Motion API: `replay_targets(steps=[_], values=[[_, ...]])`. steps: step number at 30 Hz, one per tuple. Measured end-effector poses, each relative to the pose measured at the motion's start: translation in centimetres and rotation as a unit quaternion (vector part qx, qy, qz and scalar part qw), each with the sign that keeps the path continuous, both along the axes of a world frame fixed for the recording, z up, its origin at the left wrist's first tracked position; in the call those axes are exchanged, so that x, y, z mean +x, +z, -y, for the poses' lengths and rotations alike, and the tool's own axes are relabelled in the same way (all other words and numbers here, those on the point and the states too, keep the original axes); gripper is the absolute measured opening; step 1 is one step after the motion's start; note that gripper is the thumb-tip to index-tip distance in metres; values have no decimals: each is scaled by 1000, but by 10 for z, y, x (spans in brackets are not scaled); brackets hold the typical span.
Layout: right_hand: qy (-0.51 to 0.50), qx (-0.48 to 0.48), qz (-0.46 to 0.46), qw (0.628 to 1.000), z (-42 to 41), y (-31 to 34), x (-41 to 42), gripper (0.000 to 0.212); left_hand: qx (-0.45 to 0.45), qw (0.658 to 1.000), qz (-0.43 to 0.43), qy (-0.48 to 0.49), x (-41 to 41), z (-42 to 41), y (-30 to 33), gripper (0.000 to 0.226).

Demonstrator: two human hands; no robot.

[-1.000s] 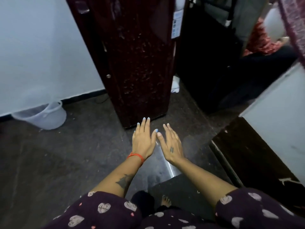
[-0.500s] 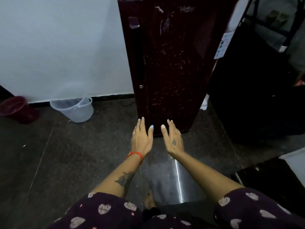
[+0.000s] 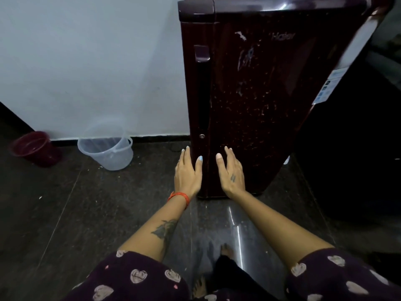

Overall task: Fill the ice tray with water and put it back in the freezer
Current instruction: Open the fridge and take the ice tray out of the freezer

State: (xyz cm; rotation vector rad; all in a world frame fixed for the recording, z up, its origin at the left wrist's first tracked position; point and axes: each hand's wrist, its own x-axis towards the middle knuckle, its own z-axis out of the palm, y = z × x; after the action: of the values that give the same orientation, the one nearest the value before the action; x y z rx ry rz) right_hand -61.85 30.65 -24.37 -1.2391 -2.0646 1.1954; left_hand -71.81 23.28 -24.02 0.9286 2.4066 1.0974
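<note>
Head view: the left hand (image 3: 187, 173) and right hand (image 3: 231, 173) reach forward, fingers straight and empty, toward the closed fridge (image 3: 260, 101), probably to open it by its handle (image 3: 202, 92). No ice tray shows, perhaps inside. A clear bucket (image 3: 106, 152) stands by the wall.

There was one fridge (image 3: 260, 101), door closed, two buckets by the wall, one clear (image 3: 106, 153) and one dark red (image 3: 34, 148), and two hands out front, left (image 3: 187, 172) and right (image 3: 231, 173).
</note>
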Motion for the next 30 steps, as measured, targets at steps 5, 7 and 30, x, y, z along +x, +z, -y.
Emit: replay_targets(steps=[5,7,30], values=[[9,15,-13,1000,-43,3,-35,61,18,1000,11,19,-30,-38,3,59],[12,17,-22,1000,-60,8,-50,60,25,999,15,23,-40,-53,6,59],[46,110,-123,985,-140,65,-138,49,112,970,183,112,-94,-158,48,53]])
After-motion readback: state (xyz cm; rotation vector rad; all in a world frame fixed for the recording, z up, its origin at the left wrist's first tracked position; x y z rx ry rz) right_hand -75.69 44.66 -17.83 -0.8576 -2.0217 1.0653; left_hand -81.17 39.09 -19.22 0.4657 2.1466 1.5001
